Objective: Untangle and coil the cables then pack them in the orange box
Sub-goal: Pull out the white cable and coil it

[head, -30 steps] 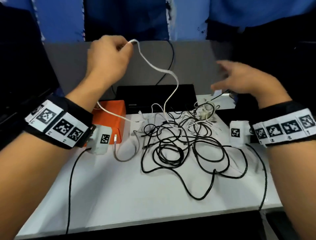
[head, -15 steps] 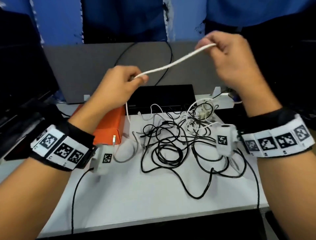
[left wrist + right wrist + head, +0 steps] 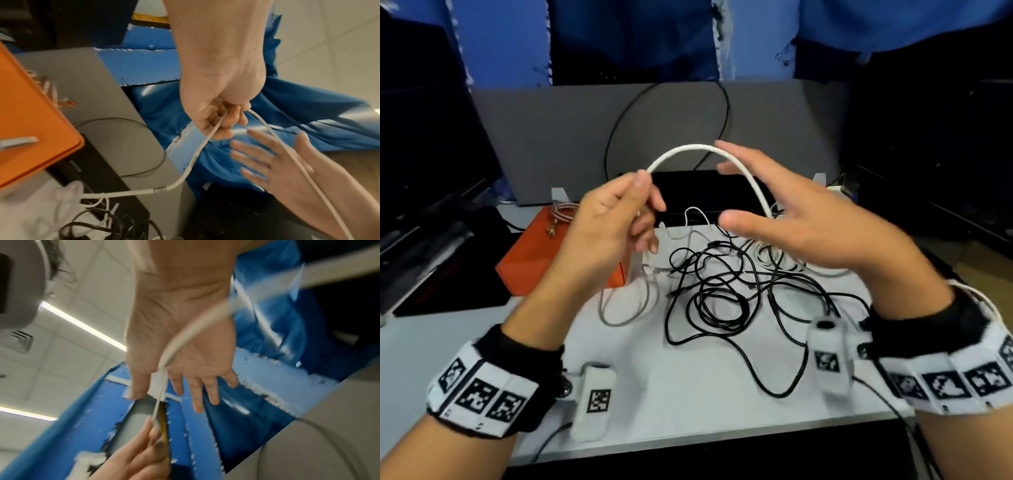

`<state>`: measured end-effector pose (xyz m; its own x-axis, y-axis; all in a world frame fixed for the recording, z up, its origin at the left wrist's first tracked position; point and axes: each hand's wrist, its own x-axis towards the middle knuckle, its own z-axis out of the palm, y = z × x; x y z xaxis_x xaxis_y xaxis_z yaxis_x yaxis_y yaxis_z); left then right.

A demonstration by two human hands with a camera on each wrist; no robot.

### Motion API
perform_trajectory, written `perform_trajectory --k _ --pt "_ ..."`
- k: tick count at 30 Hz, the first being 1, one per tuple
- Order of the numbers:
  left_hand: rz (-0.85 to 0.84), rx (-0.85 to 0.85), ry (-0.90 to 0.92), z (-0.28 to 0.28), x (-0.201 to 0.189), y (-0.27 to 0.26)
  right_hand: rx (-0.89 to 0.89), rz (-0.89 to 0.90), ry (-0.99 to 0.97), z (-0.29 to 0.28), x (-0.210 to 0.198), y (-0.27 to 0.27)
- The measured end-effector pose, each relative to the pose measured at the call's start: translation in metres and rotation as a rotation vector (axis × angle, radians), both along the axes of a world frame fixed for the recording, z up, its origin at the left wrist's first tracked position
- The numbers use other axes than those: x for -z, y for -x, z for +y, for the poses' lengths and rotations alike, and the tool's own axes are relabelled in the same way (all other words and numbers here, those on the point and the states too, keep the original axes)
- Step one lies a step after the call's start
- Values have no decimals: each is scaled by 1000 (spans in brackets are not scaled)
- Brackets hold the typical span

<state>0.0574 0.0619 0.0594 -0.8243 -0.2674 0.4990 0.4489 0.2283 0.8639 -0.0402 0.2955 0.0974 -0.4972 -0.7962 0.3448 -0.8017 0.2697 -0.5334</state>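
Observation:
My left hand pinches a white cable in the air above the table. From that hand the cable arches up and right, then drops across the palm of my right hand, whose fingers are spread and straight. In the left wrist view the left hand holds two strands of the white cable, and one strand runs over the right palm. The right wrist view shows the cable lying on the flat palm. The orange box stands at the left, behind the left hand.
A tangle of black cables covers the middle of the white table, with more white cables at its far right. A braided cable lies on the orange box. A black device and a grey partition stand behind.
My right hand has let go of the white cable, opened and dropped toward the left hand. The cable, stretched straight before, now bows in an arch between the hands.

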Motion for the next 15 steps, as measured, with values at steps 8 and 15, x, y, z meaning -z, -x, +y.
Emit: perform_trajectory --k 8,15 --pt "72 -39 101 -2 -10 -15 -172 -385 637 -16 -10 -41" --pt "-49 189 117 -9 -3 -14 326 -54 560 4 -10 7"
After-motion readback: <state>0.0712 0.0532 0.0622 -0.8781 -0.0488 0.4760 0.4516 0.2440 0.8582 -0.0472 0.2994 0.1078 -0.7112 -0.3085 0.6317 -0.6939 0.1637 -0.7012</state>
